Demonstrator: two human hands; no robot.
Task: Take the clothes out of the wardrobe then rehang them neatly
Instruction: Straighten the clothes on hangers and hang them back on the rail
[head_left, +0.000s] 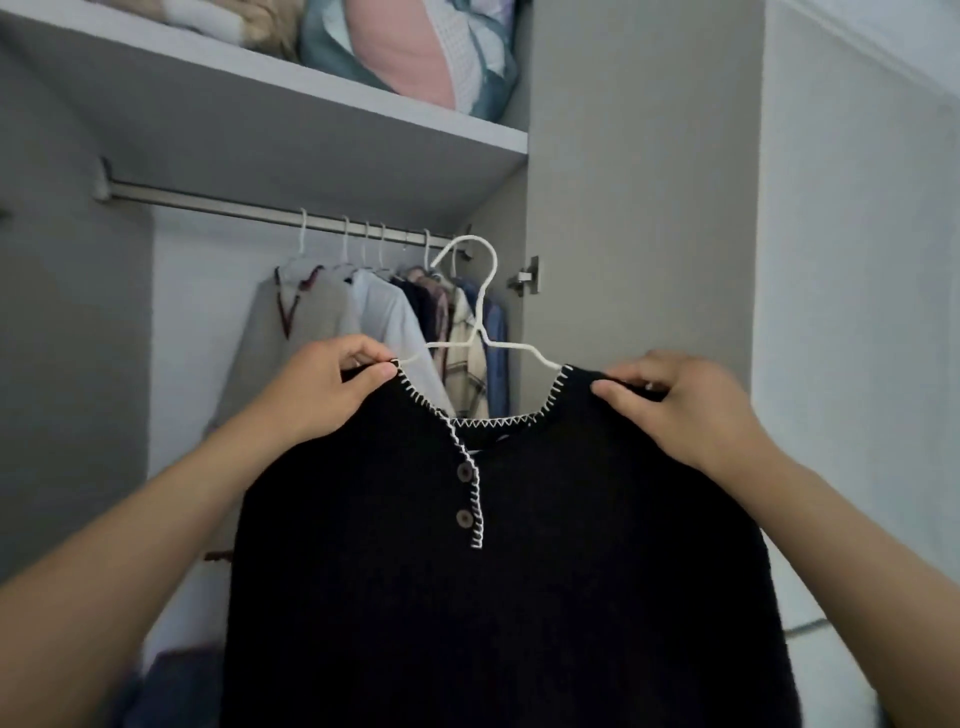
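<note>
Room: an open grey wardrobe (67, 364) fills the far view, with a pale wall on the right.
Shelf: the upper shelf (332, 111) carries folded bedding (415, 47) above the rail.
Rail: the metal rail (218, 207) is bare along its left stretch; the hung clothes (415, 312) crowd its right end on white hangers.
Left hand: the left hand (322, 389) pinches the left shoulder of the black sweater (493, 597), fingers closed on the knit and the hanger's arm.
Sweater: near and centre, held up in front of the wardrobe, well below the rail, on a white hanger (480, 312) whose hook stands free.
Right hand: the right hand (685, 410) is clamped on the right shoulder seam.
Progress: several garments already hang; this one seems dressed on its hanger but not yet hung. What lies at the wardrobe floor is too dim to tell.
Room to move: the open left stretch offers easy clearance; the right end, by the side panel and hinge (527, 275), looks tight.
</note>
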